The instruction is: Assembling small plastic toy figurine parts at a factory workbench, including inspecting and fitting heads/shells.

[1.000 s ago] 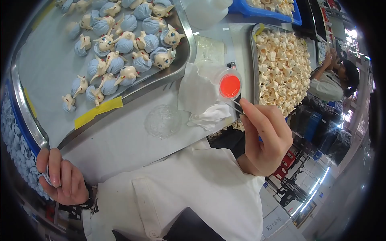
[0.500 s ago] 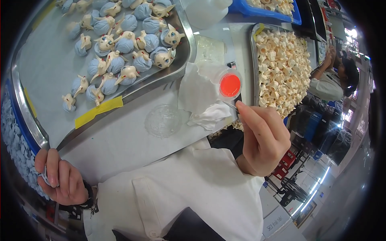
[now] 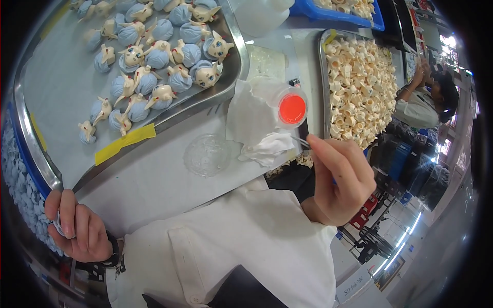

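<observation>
My right hand [image 3: 345,177] pinches a thin metal pointed tool [image 3: 302,141], perhaps tweezers; its tip points left, just below a clear cup of bright red-orange material [image 3: 292,109]. Under the tip lies a crumpled white tissue [image 3: 267,149]. At the left edge, my left hand [image 3: 79,226] is curled round a small pale blue-grey piece [image 3: 57,223], mostly hidden by the fingers. Above it, a metal tray [image 3: 169,121] lined with white paper carries several doll heads [image 3: 162,96] with pale blue hair, pointed ears and red marks.
A clear round lid [image 3: 207,155] lies on the grey table. At right stands a tray of cream-coloured parts [image 3: 357,87], with a blue bin [image 3: 379,18] behind it. A translucent bottle [image 3: 259,15] is at the back. Blue-grey parts [image 3: 23,185] fill a container at left. Another person [image 3: 423,105] sits far right.
My right hand has moved slightly right and down with the thin tool, away from the red-orange cup. My left hand stays in place with its piece.
</observation>
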`<state>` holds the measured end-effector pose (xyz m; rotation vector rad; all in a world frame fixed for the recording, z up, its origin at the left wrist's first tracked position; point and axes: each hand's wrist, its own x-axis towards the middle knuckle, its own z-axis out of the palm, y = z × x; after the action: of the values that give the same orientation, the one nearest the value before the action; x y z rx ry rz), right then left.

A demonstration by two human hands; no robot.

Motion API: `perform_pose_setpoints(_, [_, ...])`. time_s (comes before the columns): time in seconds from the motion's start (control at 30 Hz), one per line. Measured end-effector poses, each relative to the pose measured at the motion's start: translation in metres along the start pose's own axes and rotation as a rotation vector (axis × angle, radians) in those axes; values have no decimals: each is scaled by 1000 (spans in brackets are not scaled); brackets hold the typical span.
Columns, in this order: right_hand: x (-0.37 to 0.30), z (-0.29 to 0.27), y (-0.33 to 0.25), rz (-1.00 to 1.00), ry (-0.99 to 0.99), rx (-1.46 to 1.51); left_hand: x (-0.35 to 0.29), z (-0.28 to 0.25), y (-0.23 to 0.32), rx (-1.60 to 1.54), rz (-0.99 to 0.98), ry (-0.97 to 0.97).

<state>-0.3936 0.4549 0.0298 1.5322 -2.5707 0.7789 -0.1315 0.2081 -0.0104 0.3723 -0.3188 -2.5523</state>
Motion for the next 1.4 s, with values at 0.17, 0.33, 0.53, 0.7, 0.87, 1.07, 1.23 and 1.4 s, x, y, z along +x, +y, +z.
perform_pose_setpoints(0.17, [1,-7,-3,234,90,-119,3,-2,-1,1,-18,-7])
perform_pose_setpoints(0.33, [3,-1,6,163,31,-67,4,-5,-2,-16,-44,0])
perform_pose_setpoints(0.53, [5,0,8,152,52,-75,1,-5,-1,-25,-21,6])
perform_pose_setpoints(0.7, [3,-2,1,159,88,-46,1,-6,2,-34,-32,39])
perform_pose_setpoints(0.87, [1,3,3,-38,69,80,3,-5,-1,-6,-61,28])
perform_pose_setpoints(1.07, [1,9,0,-6,10,80,3,-3,-4,45,-77,17])
perform_pose_setpoints(1.23, [-2,13,-1,5,48,79,5,-3,-11,16,-154,110])
perform_pose_setpoints(1.4, [0,18,0,-28,72,68,3,-2,-9,18,-168,99])
